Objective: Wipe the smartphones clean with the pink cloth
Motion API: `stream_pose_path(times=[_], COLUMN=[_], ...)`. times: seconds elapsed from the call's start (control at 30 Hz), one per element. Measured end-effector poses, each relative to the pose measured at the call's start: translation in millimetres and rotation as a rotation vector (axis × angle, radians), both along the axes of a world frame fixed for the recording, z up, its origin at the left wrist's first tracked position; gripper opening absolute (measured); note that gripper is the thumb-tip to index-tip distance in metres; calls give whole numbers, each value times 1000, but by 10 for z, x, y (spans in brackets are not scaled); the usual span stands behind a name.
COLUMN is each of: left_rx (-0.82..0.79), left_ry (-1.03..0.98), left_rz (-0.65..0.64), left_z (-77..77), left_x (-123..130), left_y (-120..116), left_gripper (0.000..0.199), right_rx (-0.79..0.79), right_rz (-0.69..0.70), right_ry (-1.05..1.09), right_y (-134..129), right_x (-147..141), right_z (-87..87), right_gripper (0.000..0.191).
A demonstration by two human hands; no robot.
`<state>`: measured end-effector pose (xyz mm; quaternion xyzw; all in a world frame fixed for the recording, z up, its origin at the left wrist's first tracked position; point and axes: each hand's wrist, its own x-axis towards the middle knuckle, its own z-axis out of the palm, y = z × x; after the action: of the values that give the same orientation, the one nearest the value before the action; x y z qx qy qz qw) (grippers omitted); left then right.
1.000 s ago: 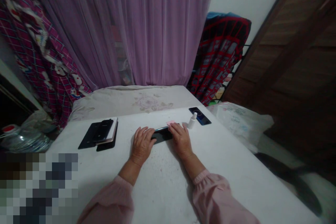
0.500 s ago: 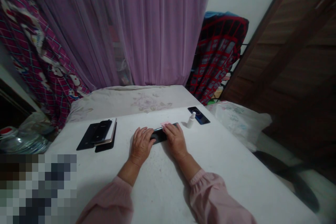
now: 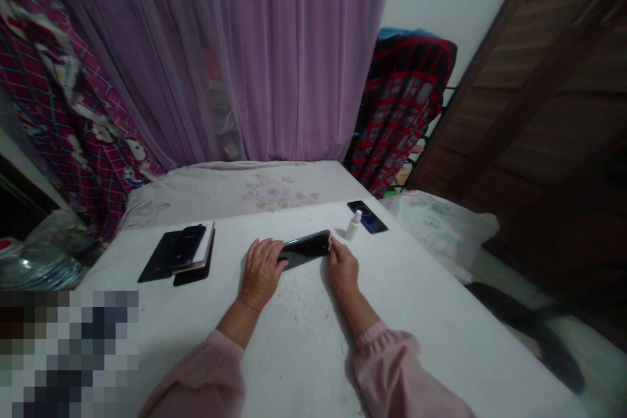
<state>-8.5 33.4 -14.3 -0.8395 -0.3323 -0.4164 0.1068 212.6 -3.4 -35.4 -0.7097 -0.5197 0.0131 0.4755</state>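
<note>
A dark, glossy phone [image 3: 307, 246] lies tilted over the white tabletop, in front of me. My left hand [image 3: 263, 272] grips its left end, thumb on the near side and fingers over the far side. At the right end, my right hand [image 3: 343, 266] is closed on a small pink cloth [image 3: 331, 241] pressed against the phone's edge; the fingers hide most of the cloth. A small white spray bottle [image 3: 353, 226] stands upright just beyond my right hand. Behind the bottle lies a dark blue phone [image 3: 368, 217].
Several dark phones or cases and a white one [image 3: 185, 251] are stacked at the left of the white table [image 3: 294, 353]. A plastic bag [image 3: 441, 225] is beyond the right edge, a large clear bottle [image 3: 39, 264] at the far left. Purple curtains [image 3: 294, 52] hang behind.
My right hand has moved right with the pink cloth, from the phone's upper face to its right end, uncovering the screen. My left hand keeps its hold. The view has shifted slightly.
</note>
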Motion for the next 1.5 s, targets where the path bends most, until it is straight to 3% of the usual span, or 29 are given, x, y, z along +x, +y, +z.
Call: stream_pose_path(times=[0.13, 0.3, 0.5, 0.63, 0.73, 0.93, 1.07, 1.2, 1.33, 1.5], left_rx=[2, -1, -47, -67, -97, -251, -384, -460, -529, -767], left_ry=[3, 8, 9, -5, -29, -110, -190, -351, -447, -646], left_rz=[1, 4, 11, 18, 35, 88, 125, 132, 81, 102], left_z=[-1, 16, 23, 8, -8, -47, -54, -5, 93, 186], left_x=[-1, 0, 1, 7, 10, -21, -39, -2, 68, 148], left_y=[0, -18, -18, -5, 9, 68, 107, 77, -19, -70], left_gripper=[37, 35, 34, 33, 31, 25, 16, 17, 15, 12], right_rx=[-110, -91, -160, -73, -20, 99, 142, 15, -73, -131], right_rz=[-39, -40, 37, 107, 65, -49, 74, 234, 228, 179], right_ry=[24, 58, -90, -248, -298, -337, -162, 141, 454, 718], right_y=[-5, 100, -17, -206, -351, -491, -501, -476, -417, -378], right_x=[28, 10, 75, 229, 361, 376, 124, -117, -199, -259], right_z=[43, 174, 93, 2, -24, 115, 194, 161, 170, 203], right_gripper=[35, 37, 34, 35, 36, 31, 31, 32, 35, 44])
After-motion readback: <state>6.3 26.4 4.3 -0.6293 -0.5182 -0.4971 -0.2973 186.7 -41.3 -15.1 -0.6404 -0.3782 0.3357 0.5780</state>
